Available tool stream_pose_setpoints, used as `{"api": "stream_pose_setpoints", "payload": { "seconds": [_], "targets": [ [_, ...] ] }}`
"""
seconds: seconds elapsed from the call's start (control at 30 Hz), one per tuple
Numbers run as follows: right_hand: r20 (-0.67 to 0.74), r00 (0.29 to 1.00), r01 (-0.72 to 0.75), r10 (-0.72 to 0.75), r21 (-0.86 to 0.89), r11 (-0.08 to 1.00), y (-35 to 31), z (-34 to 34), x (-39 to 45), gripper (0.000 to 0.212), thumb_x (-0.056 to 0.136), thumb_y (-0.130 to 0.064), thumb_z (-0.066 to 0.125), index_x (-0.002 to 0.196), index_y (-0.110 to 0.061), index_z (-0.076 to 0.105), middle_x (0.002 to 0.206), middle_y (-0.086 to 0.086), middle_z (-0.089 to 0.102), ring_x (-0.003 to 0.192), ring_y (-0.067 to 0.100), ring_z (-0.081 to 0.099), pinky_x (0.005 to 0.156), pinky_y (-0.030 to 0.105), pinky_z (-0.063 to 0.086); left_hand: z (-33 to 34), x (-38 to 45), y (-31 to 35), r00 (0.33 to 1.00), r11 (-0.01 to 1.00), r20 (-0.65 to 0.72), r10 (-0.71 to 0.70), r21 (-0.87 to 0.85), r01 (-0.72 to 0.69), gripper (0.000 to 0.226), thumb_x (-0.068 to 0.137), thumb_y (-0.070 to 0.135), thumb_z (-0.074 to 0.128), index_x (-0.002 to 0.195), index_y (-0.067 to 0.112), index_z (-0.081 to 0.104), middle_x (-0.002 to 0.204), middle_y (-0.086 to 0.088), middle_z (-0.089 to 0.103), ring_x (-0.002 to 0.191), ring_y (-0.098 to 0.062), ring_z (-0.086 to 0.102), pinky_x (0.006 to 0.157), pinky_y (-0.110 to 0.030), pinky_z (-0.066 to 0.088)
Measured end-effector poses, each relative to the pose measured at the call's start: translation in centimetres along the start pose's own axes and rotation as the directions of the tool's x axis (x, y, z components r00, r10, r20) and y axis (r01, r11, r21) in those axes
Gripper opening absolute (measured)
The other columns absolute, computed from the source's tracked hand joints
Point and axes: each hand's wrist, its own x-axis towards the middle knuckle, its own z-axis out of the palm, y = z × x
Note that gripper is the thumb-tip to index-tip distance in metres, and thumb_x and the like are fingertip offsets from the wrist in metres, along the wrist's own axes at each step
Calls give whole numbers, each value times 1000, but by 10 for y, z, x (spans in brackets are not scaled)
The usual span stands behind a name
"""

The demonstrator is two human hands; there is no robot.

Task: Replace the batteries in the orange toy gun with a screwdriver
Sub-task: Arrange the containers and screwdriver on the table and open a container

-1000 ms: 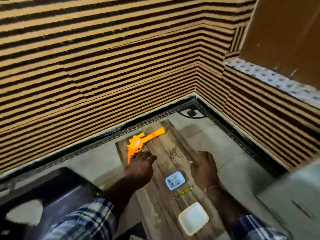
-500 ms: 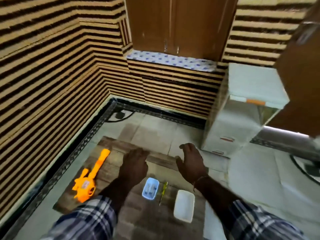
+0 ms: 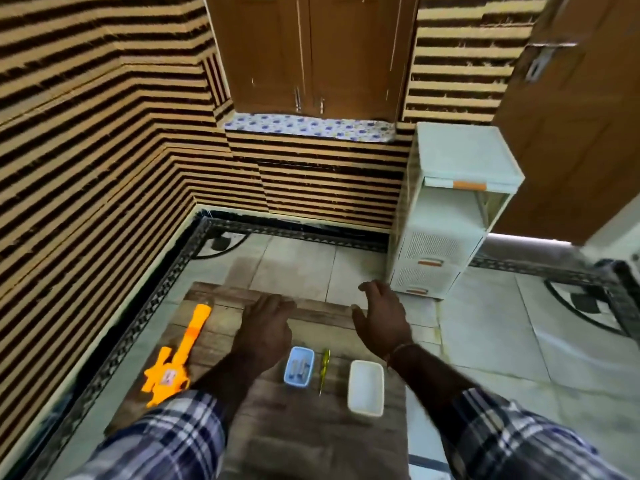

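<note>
Your left hand (image 3: 265, 332) and right hand (image 3: 382, 320) both spread and empty over the wooden board (image 3: 221, 327), orange toy gun (image 3: 176, 362) far left, blue tray (image 3: 299, 367) of batteries (image 3: 300, 368), screwdriver (image 3: 324, 370), white tray (image 3: 365, 388) near you.

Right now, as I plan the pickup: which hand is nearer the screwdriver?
About equal, the right if either: the screwdriver lies between them, left hand up-left across the blue tray, right hand up-right, both above it.

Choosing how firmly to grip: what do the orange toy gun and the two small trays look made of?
Orange toy gun: likely moulded plastic, uniform bright colour. Blue tray and white tray: likely smooth plastic, thin rounded rims. All probably light; motion blur leaves the finish uncertain.
</note>
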Motion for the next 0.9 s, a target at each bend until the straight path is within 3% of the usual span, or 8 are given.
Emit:
{"api": "stream_pose_setpoints", "payload": {
  "seconds": [0.3, 0.53, 0.7, 0.9],
  "targets": [
    [-65, 998, -30, 28, -33, 999, -31, 4, 2, 45, 90, -39, 58, 130, -22, 49, 134, 2, 48, 117, 20, 51, 97, 39, 48, -18, 24, -27, 998, 998, -22, 63, 4, -63, 46, 75, 17, 68, 120, 24, 65, 114, 1, 63, 103, -27, 60, 83, -41, 47],
    [-175, 972, -172, 158, -69, 983, -70, 10, 16, 42, 91, -36, 59, 129, -19, 50, 129, 3, 50, 111, 22, 53, 93, 37, 47, -25, 67, -68, 972, 972, -14, 234, -25, -235, 47, 75, 18, 68, 121, 24, 65, 116, 0, 62, 104, -27, 60, 84, -43, 47],
    [-212, 960, -209, 185, -97, 973, -92, 12, 18, 42, 91, -35, 58, 129, -20, 50, 131, 3, 49, 113, 23, 52, 95, 36, 44, -32, 88, -78, 953, 951, 9, 304, -58, -303, 47, 84, 20, 59, 131, 24, 59, 126, 0, 57, 115, -25, 53, 94, -43, 42],
    [-249, 941, -264, 230, -113, 958, -84, 8, 10, 44, 91, -35, 58, 130, -18, 50, 132, 5, 50, 116, 24, 51, 96, 38, 47, -23, 92, -66, 930, 927, 0, 368, -82, -367, 46, 80, 21, 60, 126, 24, 62, 121, 1, 59, 110, -24, 55, 89, -43, 44]
  ]
}}
